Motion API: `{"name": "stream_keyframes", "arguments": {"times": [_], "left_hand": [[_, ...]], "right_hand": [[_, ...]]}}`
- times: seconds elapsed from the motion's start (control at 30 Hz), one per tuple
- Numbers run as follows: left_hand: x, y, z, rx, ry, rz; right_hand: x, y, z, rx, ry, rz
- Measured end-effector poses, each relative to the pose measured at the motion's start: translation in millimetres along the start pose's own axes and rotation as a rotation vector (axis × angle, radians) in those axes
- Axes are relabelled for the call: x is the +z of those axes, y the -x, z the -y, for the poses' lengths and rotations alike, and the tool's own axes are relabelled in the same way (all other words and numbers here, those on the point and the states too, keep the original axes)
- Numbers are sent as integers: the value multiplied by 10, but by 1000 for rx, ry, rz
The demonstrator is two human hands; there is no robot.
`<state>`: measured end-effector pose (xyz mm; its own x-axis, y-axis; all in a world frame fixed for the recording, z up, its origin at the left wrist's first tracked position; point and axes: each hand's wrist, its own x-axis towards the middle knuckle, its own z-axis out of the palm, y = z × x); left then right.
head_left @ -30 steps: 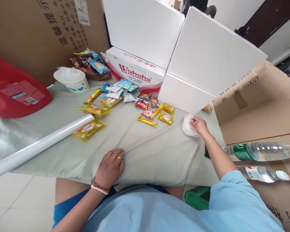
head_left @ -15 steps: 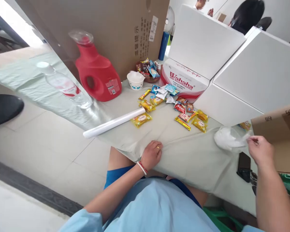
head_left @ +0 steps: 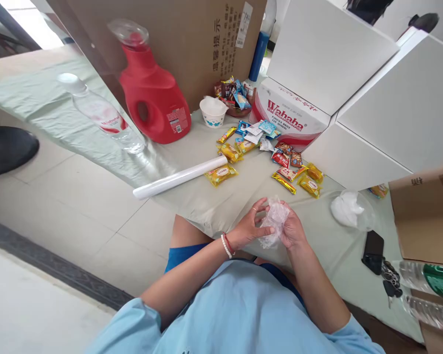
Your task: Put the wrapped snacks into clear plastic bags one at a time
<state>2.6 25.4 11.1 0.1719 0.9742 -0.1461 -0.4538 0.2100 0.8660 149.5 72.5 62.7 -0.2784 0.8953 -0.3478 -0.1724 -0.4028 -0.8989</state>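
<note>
Your left hand (head_left: 249,227) and right hand (head_left: 291,230) both grip one crumpled clear plastic piece (head_left: 273,221) at table edge. At 12 o'clock: "Wahaha" carton (head_left: 293,118), one red jug (head_left: 153,96).

The left hand (head_left: 249,227) and right hand (head_left: 291,230) are brought together, fingers curled facing each other, forearms angled inward.
</note>
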Motion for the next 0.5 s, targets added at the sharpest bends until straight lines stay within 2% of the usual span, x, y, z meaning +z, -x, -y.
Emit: {"name": "stream_keyframes", "arguments": {"times": [0.07, 0.2, 0.3, 0.43, 0.5], "left_hand": [[7, -10, 30, -5, -27, -59], [-19, -58, 39, -58, -70, -233], [-42, -120, 7, -37, -85, -264], [-79, -208, 1, -18, -11, -374], [-83, -247, 26, -10, 42, -420]], "right_hand": [[-59, -25, 8, -10, -55, -47], [-340, -37, 23, -69, -84, -179], [-519, 12, -19, -86, -75, -231], [-607, 126, -68, -197, 136, -321], [-586, 169, -101, -191, 312, -245]]}}
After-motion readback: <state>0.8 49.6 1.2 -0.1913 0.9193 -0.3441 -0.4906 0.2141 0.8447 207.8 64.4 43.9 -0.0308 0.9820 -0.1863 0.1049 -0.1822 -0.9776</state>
